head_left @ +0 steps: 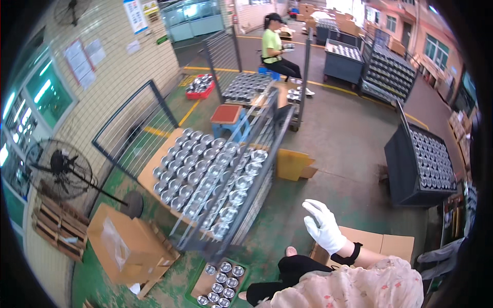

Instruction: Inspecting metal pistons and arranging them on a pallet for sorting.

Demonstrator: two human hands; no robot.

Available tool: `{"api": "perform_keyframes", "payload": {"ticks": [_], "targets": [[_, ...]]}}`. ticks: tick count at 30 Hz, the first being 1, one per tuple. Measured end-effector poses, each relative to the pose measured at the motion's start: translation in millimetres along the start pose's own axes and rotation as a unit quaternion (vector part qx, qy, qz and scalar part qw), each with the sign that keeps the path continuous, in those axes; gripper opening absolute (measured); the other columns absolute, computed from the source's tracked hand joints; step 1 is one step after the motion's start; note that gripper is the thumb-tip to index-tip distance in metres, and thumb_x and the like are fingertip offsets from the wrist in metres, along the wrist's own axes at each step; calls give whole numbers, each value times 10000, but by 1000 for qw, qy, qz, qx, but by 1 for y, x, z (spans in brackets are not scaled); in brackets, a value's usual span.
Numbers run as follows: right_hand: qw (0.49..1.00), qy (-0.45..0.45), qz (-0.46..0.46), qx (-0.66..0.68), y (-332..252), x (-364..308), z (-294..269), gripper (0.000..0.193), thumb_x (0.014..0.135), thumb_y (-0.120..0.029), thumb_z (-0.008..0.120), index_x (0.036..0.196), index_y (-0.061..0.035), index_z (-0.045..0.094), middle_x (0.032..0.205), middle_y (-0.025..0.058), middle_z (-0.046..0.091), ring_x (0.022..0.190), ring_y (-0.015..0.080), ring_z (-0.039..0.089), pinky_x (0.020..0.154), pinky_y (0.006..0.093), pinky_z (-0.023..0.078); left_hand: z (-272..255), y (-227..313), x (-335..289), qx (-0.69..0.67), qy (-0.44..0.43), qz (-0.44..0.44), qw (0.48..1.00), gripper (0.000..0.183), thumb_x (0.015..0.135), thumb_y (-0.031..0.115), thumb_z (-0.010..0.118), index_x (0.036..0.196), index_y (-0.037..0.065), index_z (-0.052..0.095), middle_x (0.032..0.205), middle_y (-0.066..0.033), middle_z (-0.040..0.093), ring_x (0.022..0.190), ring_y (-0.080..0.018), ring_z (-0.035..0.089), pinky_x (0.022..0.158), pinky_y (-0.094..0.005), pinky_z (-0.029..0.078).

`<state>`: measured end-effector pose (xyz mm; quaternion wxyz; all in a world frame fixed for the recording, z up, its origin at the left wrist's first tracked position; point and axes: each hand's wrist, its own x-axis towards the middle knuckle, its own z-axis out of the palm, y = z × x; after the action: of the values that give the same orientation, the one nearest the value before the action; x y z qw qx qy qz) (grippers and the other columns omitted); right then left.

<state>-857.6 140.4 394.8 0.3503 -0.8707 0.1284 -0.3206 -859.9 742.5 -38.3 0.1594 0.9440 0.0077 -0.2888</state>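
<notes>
My right fingers (317, 209), in a white glove, are released: loosely bent, thumb set a little apart, nothing gripped. Dark band (351, 255) round the wrist; pale, patterned sleeve (354, 287) behind it. My left fingers are out of view, so their state I cannot tell.

Nearest to my glove: an opened-out sheet of cardboard (391, 245), low down, partly hidden by my forearm. Whether I touch it, cannot tell.

Silver round parts (221, 277), cup-like, sit in a green crate (247, 272) on the floor, left of my legs and well apart from my glove. More of the same kind stand in close rows on a railed platform (147, 174) beyond the crate. To my right, a dark bin (403, 174) carries another rowed batch.

Left side: brown carton (123, 246), standing fan (60, 163), wooden pallets (59, 223) by the wall. Further off, a seated co-worker (272, 46) in a yellow-green top holds metal parts; red crate (197, 95) of parts on the floor nearby.
</notes>
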Motion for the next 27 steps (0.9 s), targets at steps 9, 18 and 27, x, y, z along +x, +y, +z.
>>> {"api": "perform_keyframes", "payload": {"ticks": [9, 18, 27], "targets": [[965, 139, 217, -49, 172, -24, -110, 279, 892, -114, 599, 1157, -40, 642, 1167, 177, 622, 1058, 335, 607, 926, 384, 485, 22, 258, 97, 255, -27, 206, 944, 245, 883, 235, 511, 948, 121, 717, 996, -146, 702, 897, -327, 685, 743, -447, 539], [947, 140, 278, -79, 276, 42, -178, 243, 869, -58, 622, 1108, -45, 663, 1116, 158, 650, 958, 320, 652, 828, 372, 528, 22, 589, 187, 417, -209, 365, 806, 379, 902, 238, 398, 951, 49, 724, 1042, -193, 679, 908, -368, 671, 811, -487, 523], [936, 38, 308, -167, 443, 178, -245, 223, 875, -91, 631, 1091, -53, 674, 1113, 132, 659, 1006, 294, 640, 889, 369, 506, 72, 804, 298, 352, -219, 348, 841, 350, 868, 302, 445, 928, 98, 723, 1013, -182, 678, 888, -391, 658, 772, -476, 507]]}}
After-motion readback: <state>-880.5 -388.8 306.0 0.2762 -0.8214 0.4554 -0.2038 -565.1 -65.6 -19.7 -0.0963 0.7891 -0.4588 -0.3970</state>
